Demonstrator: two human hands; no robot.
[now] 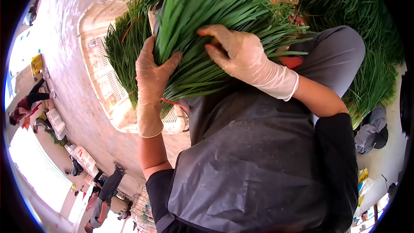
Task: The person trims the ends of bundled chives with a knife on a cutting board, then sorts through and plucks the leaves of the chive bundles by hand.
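Note:
A big bunch of long, flat green leaves that look like garlic chives (pixel 215 8) spreads in front of my apron. My left hand (pixel 155 69), in a thin soiled glove, grips the bunch's left side, thumb on top and fingers mostly hidden behind the leaves. Over the middle of the bunch is my gloved right hand (pixel 237 51); its thumb and fingers are apart and bent, with the tips close to the leaves and nothing seen between them. A red tie (pixel 174 103) shows by my left wrist.
Left of me, a pale plastic crate (pixel 97 73) stands on the concrete floor, with a red-tied chive bundle (pixel 125 47) at its edge. More chives (pixel 353 17) are heaped on the right, beside my bent knee (pixel 336 56). Two people (pixel 105 190) are farther off at left.

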